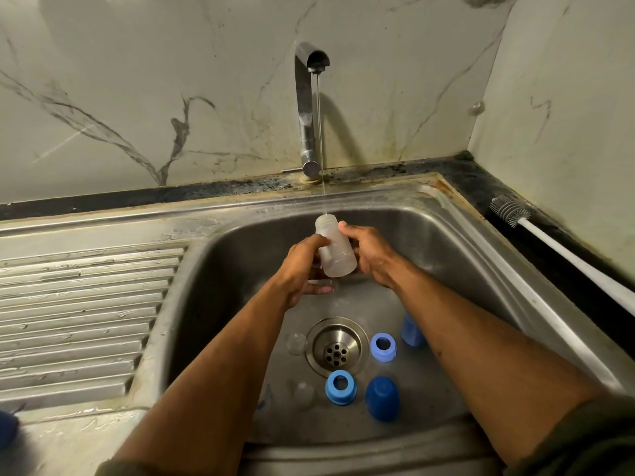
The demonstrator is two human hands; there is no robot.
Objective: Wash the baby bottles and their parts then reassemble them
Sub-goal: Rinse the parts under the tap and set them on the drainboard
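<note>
Gripping a frosted bottle (335, 250) from the left with the left hand (304, 266), fingers curled round it. Tilting its open neck under a thin stream from the tap (307, 108), above the sink (220, 269). Clasping its right side with the right hand (369, 254). Lying below near the drain (336, 347): blue rings (383, 347), a blue cap (382, 398). Resting far right: a bottle brush (510, 211).

1. A steel sink (457, 242) fills the lower part of the view, its rim stained.
2. Left of the sink basin lies a ribbed steel draining board (82, 321).
3. Behind the sink runs a dark, grimy counter strip (171, 195).
4. Above the sink rises a pale marble-veined wall (137, 80); another such wall (567, 115) stands to its right, making a corner.
</note>
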